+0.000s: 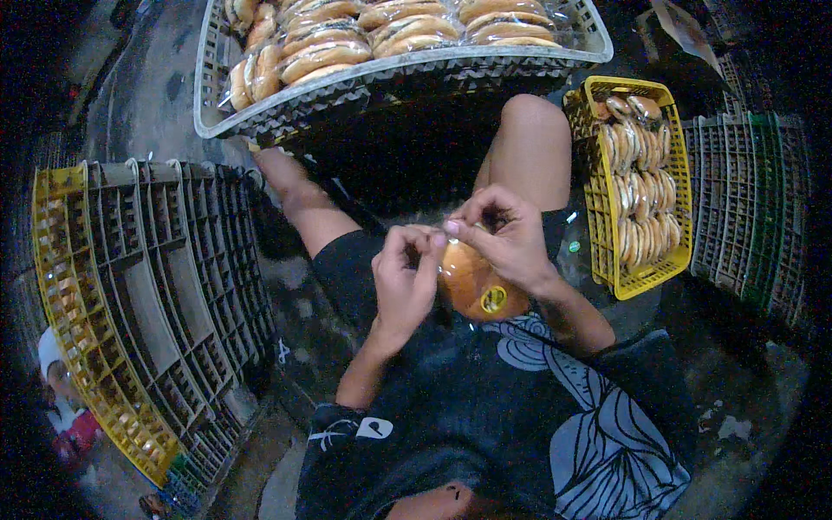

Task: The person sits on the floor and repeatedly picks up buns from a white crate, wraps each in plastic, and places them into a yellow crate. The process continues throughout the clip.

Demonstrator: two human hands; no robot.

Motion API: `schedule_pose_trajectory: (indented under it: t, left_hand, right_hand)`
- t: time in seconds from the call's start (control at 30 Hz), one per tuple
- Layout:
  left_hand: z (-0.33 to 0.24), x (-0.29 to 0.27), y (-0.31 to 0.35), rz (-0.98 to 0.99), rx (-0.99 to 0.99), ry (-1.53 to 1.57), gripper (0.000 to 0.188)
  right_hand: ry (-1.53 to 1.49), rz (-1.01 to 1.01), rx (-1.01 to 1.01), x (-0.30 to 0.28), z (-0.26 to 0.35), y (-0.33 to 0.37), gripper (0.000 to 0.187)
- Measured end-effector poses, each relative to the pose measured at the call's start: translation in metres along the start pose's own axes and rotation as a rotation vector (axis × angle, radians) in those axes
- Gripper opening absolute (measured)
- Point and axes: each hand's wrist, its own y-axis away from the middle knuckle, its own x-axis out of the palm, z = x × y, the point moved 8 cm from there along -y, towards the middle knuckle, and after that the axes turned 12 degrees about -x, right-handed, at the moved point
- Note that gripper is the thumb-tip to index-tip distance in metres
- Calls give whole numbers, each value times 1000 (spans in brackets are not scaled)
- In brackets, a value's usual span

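A round brown bun (464, 270) in a clear plastic bag hangs between my hands, over my lap. A round yellow sticker (494, 300) is on the bag's lower right part. My left hand (406, 276) is closed in a pinch at the upper left edge of the bag. From the other side my right hand (513, 243) pinches the bag's top, its thumb close to the left fingertips. The gathered plastic between the fingers is mostly hidden.
A pale crate (407, 62) full of bagged buns stands ahead. At the right are a yellow crate (613, 217) of bagged buns and stacked grey and green crates (747, 204). Tall stacked crates (165, 295) rise on the left; a person (69, 416) is partly visible beyond them.
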Motion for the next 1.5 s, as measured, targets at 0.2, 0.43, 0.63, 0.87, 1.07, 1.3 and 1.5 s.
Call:
schedule_pose_trajectory:
  t: [0.2,0.43,0.63,0.87,1.07,1.3,1.5]
  left_hand:
    - [-18,-4,3,-33,214,-332,7]
    - [8,17,14,432,-40,-756,15]
    - [88,23,4,494,-560,-225,21]
    - [26,43,11,118,191,-98,33]
    - [17,59,-4,-114,78,113,28]
    - [32,30,-14,-188,-78,-42,21]
    - [52,5,-25,-306,-237,-81,22]
  right_hand:
    - [586,370,-266,14,30,-13,15]
    - [374,520,112,13,8,25,21]
    - [900,528,-167,17,1,44,30]
    - [241,81,129,-35,-16,41,59]
    - [436,-437,238,-148,-102,62,66]
    - [1006,198,423,-274,-302,104,34]
    - [1370,274,709,-322,-296,240,27]
